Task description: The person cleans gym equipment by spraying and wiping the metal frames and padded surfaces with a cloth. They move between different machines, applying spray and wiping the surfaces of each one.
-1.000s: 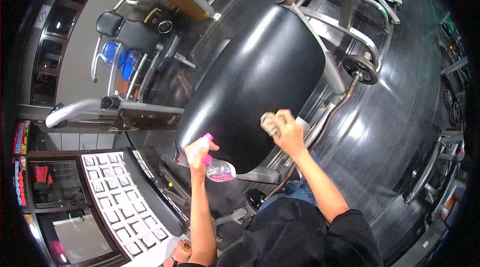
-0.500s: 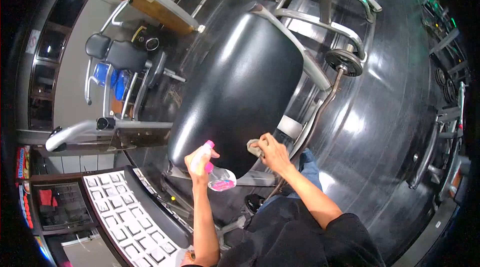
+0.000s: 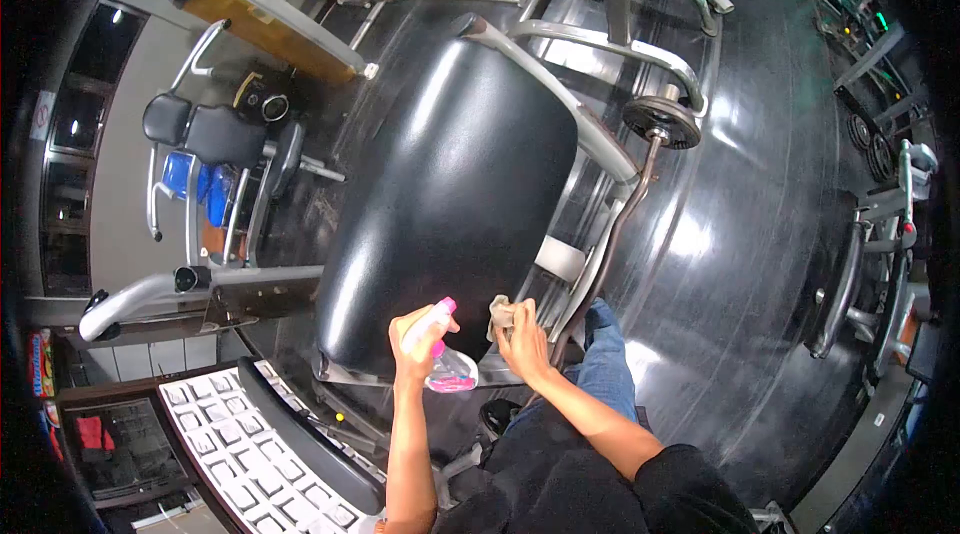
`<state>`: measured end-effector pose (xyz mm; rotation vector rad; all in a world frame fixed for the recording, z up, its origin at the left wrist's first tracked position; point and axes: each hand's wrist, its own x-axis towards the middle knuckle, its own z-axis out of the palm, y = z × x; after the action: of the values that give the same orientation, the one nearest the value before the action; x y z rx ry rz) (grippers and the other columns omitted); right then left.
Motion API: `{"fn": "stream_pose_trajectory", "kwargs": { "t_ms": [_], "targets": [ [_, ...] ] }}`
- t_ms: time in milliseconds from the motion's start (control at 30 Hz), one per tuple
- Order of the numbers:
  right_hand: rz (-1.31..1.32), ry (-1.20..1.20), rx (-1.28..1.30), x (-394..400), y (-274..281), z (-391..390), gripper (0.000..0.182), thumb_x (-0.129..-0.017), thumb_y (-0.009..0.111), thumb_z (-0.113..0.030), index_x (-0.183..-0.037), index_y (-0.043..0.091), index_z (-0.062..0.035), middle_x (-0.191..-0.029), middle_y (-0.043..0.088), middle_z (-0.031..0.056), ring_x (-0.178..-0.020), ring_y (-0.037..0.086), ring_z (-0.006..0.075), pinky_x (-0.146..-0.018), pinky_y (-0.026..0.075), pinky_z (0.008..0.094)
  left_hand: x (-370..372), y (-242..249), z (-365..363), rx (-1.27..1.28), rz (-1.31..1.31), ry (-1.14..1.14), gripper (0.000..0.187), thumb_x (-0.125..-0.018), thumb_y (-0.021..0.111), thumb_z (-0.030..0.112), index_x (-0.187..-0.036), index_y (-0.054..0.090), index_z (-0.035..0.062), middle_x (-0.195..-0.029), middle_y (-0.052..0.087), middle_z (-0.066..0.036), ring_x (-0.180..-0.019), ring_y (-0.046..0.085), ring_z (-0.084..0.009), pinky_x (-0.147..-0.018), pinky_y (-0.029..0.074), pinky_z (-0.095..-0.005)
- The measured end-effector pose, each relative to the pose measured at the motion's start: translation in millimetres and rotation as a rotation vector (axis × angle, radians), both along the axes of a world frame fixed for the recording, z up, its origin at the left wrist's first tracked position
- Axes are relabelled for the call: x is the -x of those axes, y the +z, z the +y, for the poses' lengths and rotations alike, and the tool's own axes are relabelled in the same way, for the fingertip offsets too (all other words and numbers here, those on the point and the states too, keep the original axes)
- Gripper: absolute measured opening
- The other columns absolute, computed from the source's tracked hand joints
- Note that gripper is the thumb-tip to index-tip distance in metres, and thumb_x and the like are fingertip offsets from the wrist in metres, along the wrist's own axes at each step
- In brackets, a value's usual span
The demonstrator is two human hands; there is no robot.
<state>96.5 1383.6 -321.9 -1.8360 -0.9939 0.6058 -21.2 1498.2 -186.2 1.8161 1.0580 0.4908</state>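
Observation:
In the head view my left hand (image 3: 410,342) is closed round the neck of a spray bottle (image 3: 453,374) with a pink and white trigger head and pink liquid low in its clear body. The nozzle points up and to the right, over the near end of a black padded bench (image 3: 455,174). My right hand (image 3: 525,342) pinches a crumpled greyish cloth (image 3: 500,314), held near the pad's lower right corner. Bottle and cloth are a short way apart.
A curl bar (image 3: 640,189) with a weight plate (image 3: 661,122) runs along the bench's right side. Gym machines with grey frames (image 3: 225,134) stand at left and back. A long black pad (image 3: 310,434) lies beside a white patterned surface (image 3: 240,454) at lower left.
My left hand and the spray bottle have moved right; my right hand with the cloth has come left and lower, so they are closer together. The whole view has shifted slightly.

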Motion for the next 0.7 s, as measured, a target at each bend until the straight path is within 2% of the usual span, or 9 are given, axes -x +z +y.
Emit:
{"fn": "stream_pose_trajectory", "kwargs": {
  "t_ms": [100,167,233,400,467,500,567,633,700],
  "targets": [
    [0.146,-0.102,-0.009,-9,-2,8,0.031,-0.086,0.066,-0.011,-0.113,0.051,-0.0088,-0.104,0.055,0.0162,-0.090,0.063,0.0395,-0.070,0.051,0.0468,2,1,3,0.036,0.022,-0.028,0.046,-0.079,0.056,0.036,-0.077,0.067,-0.0081,-0.073,0.069,-0.015,-0.066,0.065,-0.0190,-0.062,0.047,-0.0305],
    [0.297,-0.284,0.000,-27,2,26,0.025,-0.091,0.062,-0.017,-0.110,0.051,-0.0064,-0.103,0.059,0.0194,-0.092,0.063,0.0397,-0.074,0.050,0.0473,3,1,3,0.063,0.024,-0.018,0.044,-0.079,0.057,0.035,-0.077,0.066,-0.0083,-0.073,0.069,-0.015,-0.066,0.065,-0.0193,-0.063,0.047,-0.0307],
    [0.239,-0.519,0.056,-46,-14,48,0.026,-0.095,0.057,-0.026,-0.106,0.050,-0.0038,-0.101,0.062,0.0213,-0.093,0.063,0.0408,-0.079,0.049,0.0478,4,-1,5,0.062,0.015,-0.020,0.045,-0.079,0.057,0.035,-0.077,0.066,-0.0082,-0.073,0.069,-0.015,-0.067,0.064,-0.0193,-0.063,0.047,-0.0308],
    [0.342,-0.588,0.075,-41,-27,52,0.036,-0.098,0.053,-0.035,-0.109,0.050,-0.0003,-0.100,0.062,0.0289,-0.099,0.061,0.0455,-0.082,0.045,0.0492,2,-3,6,0.051,0.000,-0.026,0.045,-0.081,0.059,0.037,-0.076,0.067,-0.0075,-0.072,0.069,-0.014,-0.067,0.064,-0.0193,-0.064,0.046,-0.0310],
    [0.427,-0.560,0.199,-16,-23,34,0.047,-0.099,0.049,-0.040,-0.118,0.048,0.0029,-0.107,0.063,0.0331,-0.106,0.060,0.0471,-0.084,0.044,0.0508,3,-9,4,0.024,-0.042,0.003,0.035,-0.080,0.061,0.030,-0.078,0.070,-0.0030,-0.070,0.068,-0.010,-0.058,0.060,-0.0152,-0.056,0.043,-0.0290],
    [0.477,-0.525,0.197,0,-31,24,0.056,-0.098,0.049,-0.045,-0.126,0.045,0.0029,-0.105,0.064,0.0328,-0.107,0.060,0.0463,-0.088,0.044,0.0512,3,-9,5,0.024,-0.046,-0.002,0.035,-0.080,0.061,0.030,-0.078,0.070,-0.0030,-0.070,0.068,-0.010,-0.058,0.060,-0.0152,-0.056,0.043,-0.0290],
    [0.465,-0.570,0.261,29,-53,13,0.057,-0.096,0.049,-0.046,-0.127,0.048,0.0024,-0.105,0.066,0.0280,-0.106,0.062,0.0430,-0.090,0.044,0.0483,3,-8,6,0.006,-0.038,-0.022,0.034,-0.081,0.060,0.030,-0.078,0.070,-0.0027,-0.069,0.068,-0.010,-0.057,0.059,-0.0154,-0.054,0.042,-0.0291],
    [0.755,-0.404,0.098,17,-87,9,0.050,-0.095,0.048,-0.042,-0.118,0.057,0.0015,-0.106,0.067,0.0227,-0.105,0.062,0.0393,-0.090,0.044,0.0458,5,-10,7,0.001,-0.056,-0.038,0.034,-0.081,0.060,0.030,-0.077,0.070,-0.0025,-0.069,0.067,-0.010,-0.056,0.059,-0.0152,-0.054,0.042,-0.0291],
    [0.878,-0.402,0.088,-14,-75,19,0.038,-0.093,0.050,-0.030,-0.108,0.063,0.0021,-0.099,0.069,0.0122,-0.092,0.063,0.0283,-0.084,0.046,0.0401,5,-11,7,-0.008,-0.076,-0.053,0.034,-0.082,0.060,0.030,-0.077,0.070,-0.0022,-0.069,0.067,-0.009,-0.056,0.059,-0.0149,-0.053,0.041,-0.0291]
  ]
}}
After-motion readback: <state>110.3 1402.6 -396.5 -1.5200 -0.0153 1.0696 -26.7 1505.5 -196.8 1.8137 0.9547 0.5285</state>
